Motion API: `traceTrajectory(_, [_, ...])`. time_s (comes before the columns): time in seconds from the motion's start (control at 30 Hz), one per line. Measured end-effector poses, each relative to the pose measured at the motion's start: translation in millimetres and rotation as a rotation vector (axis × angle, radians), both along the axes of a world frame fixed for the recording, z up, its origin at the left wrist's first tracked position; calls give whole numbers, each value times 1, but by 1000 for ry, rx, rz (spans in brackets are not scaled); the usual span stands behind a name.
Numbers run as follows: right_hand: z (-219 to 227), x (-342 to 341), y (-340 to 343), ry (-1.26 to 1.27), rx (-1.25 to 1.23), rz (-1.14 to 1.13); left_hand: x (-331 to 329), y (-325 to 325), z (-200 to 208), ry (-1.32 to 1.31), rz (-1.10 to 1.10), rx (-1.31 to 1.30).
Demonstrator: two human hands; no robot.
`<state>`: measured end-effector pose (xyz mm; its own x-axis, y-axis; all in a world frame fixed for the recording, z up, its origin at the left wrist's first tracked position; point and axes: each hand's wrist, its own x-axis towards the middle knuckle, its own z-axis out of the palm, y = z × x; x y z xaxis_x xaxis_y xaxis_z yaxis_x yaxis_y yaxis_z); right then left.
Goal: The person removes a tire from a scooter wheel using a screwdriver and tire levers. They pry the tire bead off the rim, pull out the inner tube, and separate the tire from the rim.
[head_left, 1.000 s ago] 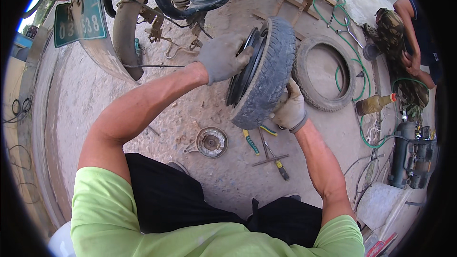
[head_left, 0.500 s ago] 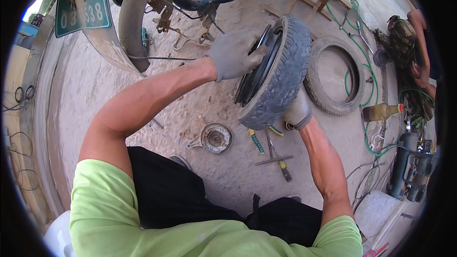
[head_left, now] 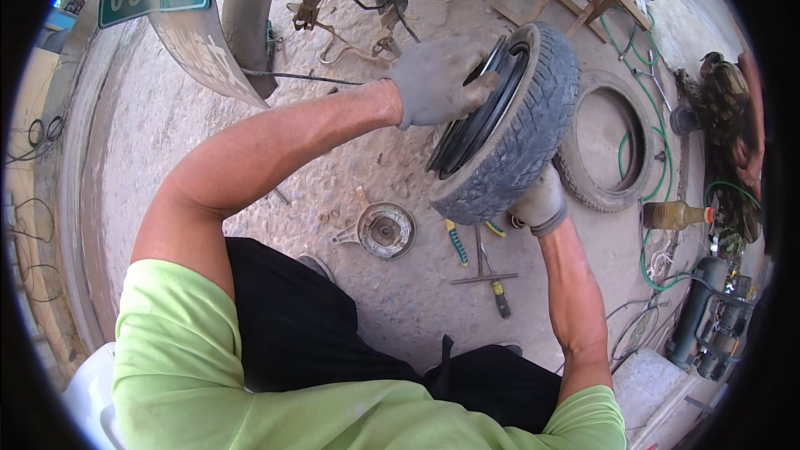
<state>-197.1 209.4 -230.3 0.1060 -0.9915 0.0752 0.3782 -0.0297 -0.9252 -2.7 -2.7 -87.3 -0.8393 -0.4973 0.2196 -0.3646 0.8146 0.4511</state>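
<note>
A small wheel, with a worn grey tyre (head_left: 525, 137) around a black rim (head_left: 492, 112), is tilted up off the ground between my hands. My left hand (head_left: 437, 83), in a grey glove, is at the rim's upper edge with its fingers curled over it. Low on the right, my gloved right hand (head_left: 542, 202) supports the tyre from below; its fingers are hidden behind the tyre. Beneath the wheel lie green-and-yellow handled pliers (head_left: 457, 246), a T-handled tool (head_left: 482, 277) and a screwdriver (head_left: 500, 297). A round metal brake plate (head_left: 387, 230) rests to their left.
A loose tyre (head_left: 600, 196) lies right of the wheel, near a green hose (head_left: 664, 158) and a bottle (head_left: 673, 216). A motorcycle's rear fender (head_left: 250, 17) overhangs the far left. A wooden stool (head_left: 596, 4) stands far right. A compressor (head_left: 707, 308) and another person's arm (head_left: 752, 108) are at the right.
The whole view has shifted, moving the surroundings rightward in the picture. The wheel and both hands have moved slightly right too, with the same hold kept.
</note>
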Motion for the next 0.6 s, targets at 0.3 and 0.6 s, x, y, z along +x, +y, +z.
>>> traceTrajectory(0.3, [12,12,-1,-541,35,123,3,3,5,4,10,65])
traceTrajectory(0.6, [34,5,-5,-246,132,-105,-1,-4,1,32,15,80])
